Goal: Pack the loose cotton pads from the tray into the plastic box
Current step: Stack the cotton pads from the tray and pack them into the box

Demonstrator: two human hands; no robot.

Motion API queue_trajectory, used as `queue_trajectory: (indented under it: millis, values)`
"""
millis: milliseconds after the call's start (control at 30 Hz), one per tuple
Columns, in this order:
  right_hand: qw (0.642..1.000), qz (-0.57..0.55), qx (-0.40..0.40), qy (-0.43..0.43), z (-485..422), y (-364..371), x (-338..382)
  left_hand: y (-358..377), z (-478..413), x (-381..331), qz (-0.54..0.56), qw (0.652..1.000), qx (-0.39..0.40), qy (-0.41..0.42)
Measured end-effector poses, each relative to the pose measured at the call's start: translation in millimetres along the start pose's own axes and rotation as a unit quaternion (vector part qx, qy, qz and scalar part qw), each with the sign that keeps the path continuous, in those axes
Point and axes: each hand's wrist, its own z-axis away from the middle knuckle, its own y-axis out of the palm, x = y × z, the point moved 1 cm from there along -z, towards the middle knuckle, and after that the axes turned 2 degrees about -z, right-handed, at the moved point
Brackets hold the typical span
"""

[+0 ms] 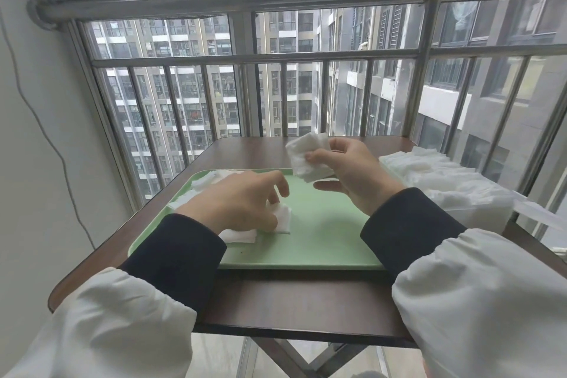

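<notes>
A pale green tray [322, 233] lies on a dark wooden table. My left hand [242, 201] is low over the tray's left half, its fingertips pinching a white cotton pad [283, 219]; another pad [237, 236] lies flat just under the wrist. More loose pads [204, 182] are heaped at the tray's far left corner. My right hand [352, 172] is raised above the tray's far edge and grips a small stack of white pads [308, 156]. The clear plastic box [469, 209] stands to the right of the tray, packed with white pads.
The small table [291, 307] stands against a window with a metal railing [254, 57] just behind it. A white wall [36, 163] with a hanging cable is on the left. The table's right edge is close behind the box.
</notes>
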Motion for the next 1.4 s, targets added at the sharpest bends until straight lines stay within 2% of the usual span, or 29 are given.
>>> queue_trajectory:
  millis: [200, 333, 433, 500, 600, 767, 1200, 1400]
  values:
    - [1.000, 0.006, 0.007, 0.000, 0, 1, -1, 3, -2, -3, 0.056, 0.998, 0.005, 0.016]
    - [1.000, 0.021, -0.004, 0.000, -1, -1, -2, 4, -1, -1, 0.170, 0.985, -0.022, 0.016]
    - [0.998, 0.047, -0.029, 0.011, -4, -4, -6, -3, 3, 0, 0.293, 0.952, -0.069, 0.052]
    - [0.998, 0.057, -0.036, 0.017, -5, -7, -8, -9, 5, 0, 0.379, 0.917, -0.092, 0.076]
    - [0.998, 0.058, 0.003, 0.020, -4, -6, -8, -12, 6, -1, 0.464, 0.873, -0.123, 0.089]
    - [0.995, 0.034, 0.088, 0.020, 0, 3, -8, -10, 3, 1, 0.454, 0.870, -0.180, 0.071]
    - [0.989, 0.045, 0.142, 0.021, 6, 5, -5, -8, 3, 0, 0.357, 0.897, -0.251, 0.067]
    - [0.987, 0.029, 0.158, 0.008, 12, 9, 3, -10, 4, 0, 0.389, 0.889, -0.234, 0.064]
